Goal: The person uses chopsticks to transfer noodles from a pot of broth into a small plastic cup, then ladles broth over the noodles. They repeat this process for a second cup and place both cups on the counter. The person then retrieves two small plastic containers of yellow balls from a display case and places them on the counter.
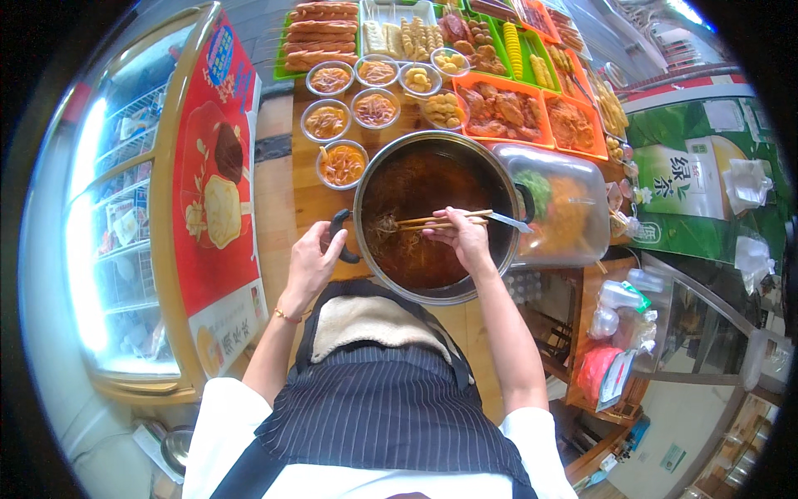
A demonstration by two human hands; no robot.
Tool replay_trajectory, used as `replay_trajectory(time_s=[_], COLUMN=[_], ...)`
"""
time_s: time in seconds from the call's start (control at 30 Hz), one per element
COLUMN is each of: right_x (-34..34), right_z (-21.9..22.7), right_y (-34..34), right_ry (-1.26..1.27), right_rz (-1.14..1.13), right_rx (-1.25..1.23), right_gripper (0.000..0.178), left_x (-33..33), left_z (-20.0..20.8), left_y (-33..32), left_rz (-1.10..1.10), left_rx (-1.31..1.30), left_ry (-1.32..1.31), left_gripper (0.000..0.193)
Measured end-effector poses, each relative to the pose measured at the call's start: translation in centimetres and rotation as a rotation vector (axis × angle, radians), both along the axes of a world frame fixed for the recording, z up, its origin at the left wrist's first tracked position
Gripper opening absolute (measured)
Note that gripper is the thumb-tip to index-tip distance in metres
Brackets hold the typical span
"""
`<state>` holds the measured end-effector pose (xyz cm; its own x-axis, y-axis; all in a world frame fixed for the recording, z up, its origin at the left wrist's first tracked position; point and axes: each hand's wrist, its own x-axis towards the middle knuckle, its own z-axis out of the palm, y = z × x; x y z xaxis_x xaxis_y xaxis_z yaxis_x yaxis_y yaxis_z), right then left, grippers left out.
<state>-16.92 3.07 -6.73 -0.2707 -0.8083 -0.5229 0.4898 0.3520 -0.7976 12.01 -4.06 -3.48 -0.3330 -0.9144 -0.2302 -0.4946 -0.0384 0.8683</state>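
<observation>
A wide steel pot (366,170) of dark reddish-brown broth stands in front of me on the wooden table. My left hand (313,259) is closed round the black handle (340,235) on the pot's left side. Over the broth, my right hand (460,239) grips wooden chopsticks (424,223). Their tips reach left to a clump of thin brownish strands (384,226) at the broth's surface. A pale, flat strip (509,221) lies across the pot's right rim beside the chopsticks' back ends; its kind is unclear.
Several clear cups of noodles (325,121) stand beyond the pot's left. Behind are trays of skewers (322,33) and orange trays of red-sauced meat (503,112). A lidded clear tub (565,204) sits close on the right. At left rises a lit glass-door fridge (125,224).
</observation>
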Motion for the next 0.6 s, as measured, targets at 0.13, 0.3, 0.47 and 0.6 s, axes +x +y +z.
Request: replay_trajectory(time_s=[0.13,0.3,0.47,0.6], right_x=[-2.4,-5.0,-6.9,-7.1], right_z=[-0.1,1.7,5.1,7.9], right_y=[1.1,3.1,5.3,6.3], right_ry=[-0.183,-0.224,-0.116,0.089], right_rz=[-0.022,0.001,0.032,0.045], right_rx=[0.053,0.091,0.058,0.08], right_gripper=[0.03,0.029,0.027,0.026], left_x=[0.2,0.3,0.2,0.2], left_z=[-0.5,-0.3,0.2,0.2], left_y=[-0.1,-0.2,-0.2,-0.3], left_rz=[0.001,-0.018,-0.015,-0.026], left_rx=[-0.004,-0.041,-0.011,-0.014], left_ry=[0.022,-0.014,0.014,0.005], left_gripper=[0.032,0.032,0.032,0.032])
